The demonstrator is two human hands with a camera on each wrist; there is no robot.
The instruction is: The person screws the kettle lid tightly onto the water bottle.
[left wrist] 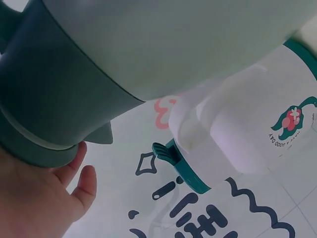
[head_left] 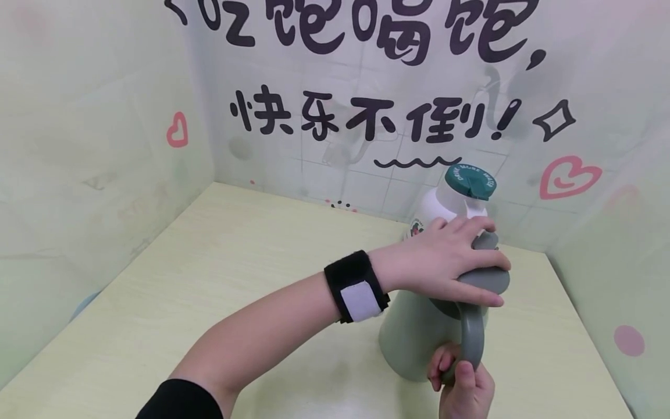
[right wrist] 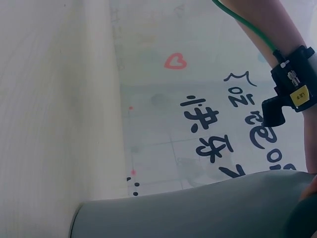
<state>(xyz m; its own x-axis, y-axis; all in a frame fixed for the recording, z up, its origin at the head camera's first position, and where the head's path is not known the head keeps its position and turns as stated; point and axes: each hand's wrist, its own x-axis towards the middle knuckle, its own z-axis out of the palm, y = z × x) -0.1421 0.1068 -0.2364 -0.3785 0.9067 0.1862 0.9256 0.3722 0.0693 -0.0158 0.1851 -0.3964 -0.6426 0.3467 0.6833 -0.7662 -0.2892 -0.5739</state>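
A pale green thermos jug [head_left: 413,337] stands on the table, its grey handle [head_left: 473,337] toward me. My left hand [head_left: 437,259] lies over the grey lid [head_left: 494,281] from above, digits spread round its edge. In the left wrist view, two fingertips of the left hand [left wrist: 34,198] show by the rim; one stands off it. My right hand [head_left: 468,390] grips the lower handle, thumb on the near side. The right wrist view shows the jug's side [right wrist: 183,215]; most of the right hand is hidden there.
Behind the jug stands a white bottle [left wrist: 237,124] with a dark green cap [head_left: 470,181]. A printed sheet [head_left: 324,169] with black lettering and pink hearts hangs at the back. Similar sheets flank the pale wood table [head_left: 235,262] left and right.
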